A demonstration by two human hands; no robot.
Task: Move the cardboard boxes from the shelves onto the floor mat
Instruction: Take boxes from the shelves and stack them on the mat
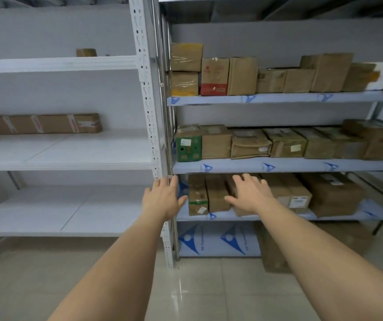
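Brown cardboard boxes (285,77) fill the metal shelves on the right (285,97), sitting side by side in rows on 3 levels. On the top row, 2 boxes with yellow tape are stacked at the left end, and a box with a red bottom (214,76) stands just beside them. On the middle row, a green and brown box (188,147) sits at the left end. On the lower row, more brown boxes (209,193) stand close together, and some have white labels. Both bare arms stretch out toward this lower row. The left hand (164,199) is flat with its fingers straight and spread, right in front of the white shelf post (150,112), and it holds nothing. The right hand (250,193) is also flat with fingers spread, in front of the brown boxes on the lower row, but I cannot tell if it touches them. The white shelves on the left (58,156) hold 1 long flat brown box with tape bands (42,123), and 1 small brown box (86,52) sits higher up. Another brown box (271,253) sits low down by the shiny tiled floor (197,286).
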